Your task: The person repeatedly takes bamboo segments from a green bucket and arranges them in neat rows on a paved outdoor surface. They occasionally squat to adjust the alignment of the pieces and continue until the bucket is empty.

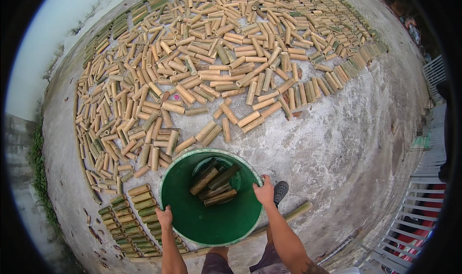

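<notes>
A big round green plastic tub (192, 226) stands tilted in front of me, its mouth toward me. Several dark, wet-looking bamboo tubes (204, 180) lie in a heap at its bottom. The fingers of my left hand (164, 217) are closed on the tub's left rim. On the opposite side, my right hand (263, 192) grips the right rim. The underside of the tub is hidden.
Many cut bamboo tubes (192, 76) lie scattered over the concrete floor (346, 144) beyond the tub. Neat rows of greener tubes (130, 221) sit at the left. A long bamboo pole (298, 210) lies by my feet. A white railing (409, 226) runs along the right; a wall (29, 72) stands left.
</notes>
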Available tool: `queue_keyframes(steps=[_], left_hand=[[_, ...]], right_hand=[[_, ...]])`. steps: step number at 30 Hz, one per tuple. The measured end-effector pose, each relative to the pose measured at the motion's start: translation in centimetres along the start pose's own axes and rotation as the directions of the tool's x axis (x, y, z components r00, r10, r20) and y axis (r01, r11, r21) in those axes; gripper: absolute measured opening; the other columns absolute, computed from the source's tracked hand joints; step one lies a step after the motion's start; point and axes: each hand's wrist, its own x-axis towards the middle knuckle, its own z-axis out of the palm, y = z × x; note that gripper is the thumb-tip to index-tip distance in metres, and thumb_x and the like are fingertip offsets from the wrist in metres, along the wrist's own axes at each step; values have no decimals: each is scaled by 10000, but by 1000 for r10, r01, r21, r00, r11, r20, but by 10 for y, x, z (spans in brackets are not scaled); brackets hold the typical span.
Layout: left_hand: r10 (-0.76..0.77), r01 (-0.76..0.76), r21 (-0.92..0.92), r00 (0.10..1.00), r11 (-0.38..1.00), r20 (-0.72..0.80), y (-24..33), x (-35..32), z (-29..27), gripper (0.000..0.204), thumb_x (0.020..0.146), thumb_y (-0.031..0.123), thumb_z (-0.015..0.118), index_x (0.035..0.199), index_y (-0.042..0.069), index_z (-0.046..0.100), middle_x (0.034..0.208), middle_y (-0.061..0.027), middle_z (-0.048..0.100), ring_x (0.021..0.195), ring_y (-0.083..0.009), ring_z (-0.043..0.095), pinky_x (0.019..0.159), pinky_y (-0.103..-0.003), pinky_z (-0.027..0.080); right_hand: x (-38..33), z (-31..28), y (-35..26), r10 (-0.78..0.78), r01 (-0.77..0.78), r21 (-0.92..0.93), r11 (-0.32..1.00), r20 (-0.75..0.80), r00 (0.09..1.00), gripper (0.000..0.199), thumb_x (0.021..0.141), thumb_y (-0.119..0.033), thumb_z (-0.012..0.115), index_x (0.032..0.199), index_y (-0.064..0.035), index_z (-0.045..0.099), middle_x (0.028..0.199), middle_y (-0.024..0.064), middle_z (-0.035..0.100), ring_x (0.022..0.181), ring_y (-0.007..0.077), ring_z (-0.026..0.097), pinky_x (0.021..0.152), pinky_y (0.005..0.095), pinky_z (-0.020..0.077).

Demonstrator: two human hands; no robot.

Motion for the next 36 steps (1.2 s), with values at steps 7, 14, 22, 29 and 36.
queue_keyframes(steps=[7,14,22,29,36], left_hand=[[280,-272,139,959,952,-37,166,-143,37,684,834,401,700,1270,-82,490,1156,-346,608,1109,-498,583,965,-477,450],[423,-451,75,874,889,237,305,-245,104,628,819,406,743,1144,-98,557,960,-281,674,916,-377,668,846,-430,505],[591,-809,28,452,587,668,428,-287,285,806,840,485,712,1328,-103,457,1317,-358,535,1247,-455,533,1058,-469,422],[808,-887,-199,260,416,529,471,-336,411,695,857,256,710,1414,-36,413,1372,-351,462,1257,-497,487,1065,-487,421],[864,-926,-245,140,287,483,455,-423,402,466,907,164,647,1335,19,532,1464,-293,403,1330,-479,424,1115,-485,375]], right_hand=[[125,-102,48,227,-280,158,947,287,931,592,723,-180,758,1204,115,580,1115,278,679,1017,353,687,875,410,544],[80,-228,158,463,-462,620,634,174,869,535,751,-23,721,1245,82,545,1098,193,663,947,307,663,826,407,549],[51,-310,251,593,-149,945,291,-56,803,387,814,36,692,1179,26,566,1089,143,668,933,262,661,831,374,536],[43,-274,289,679,-91,942,323,-164,715,465,891,-65,683,1305,24,491,1242,163,613,1091,262,612,946,393,493],[32,-259,299,678,-487,687,539,-11,735,679,877,-339,754,1346,33,434,1116,158,640,882,217,660,697,343,556]])
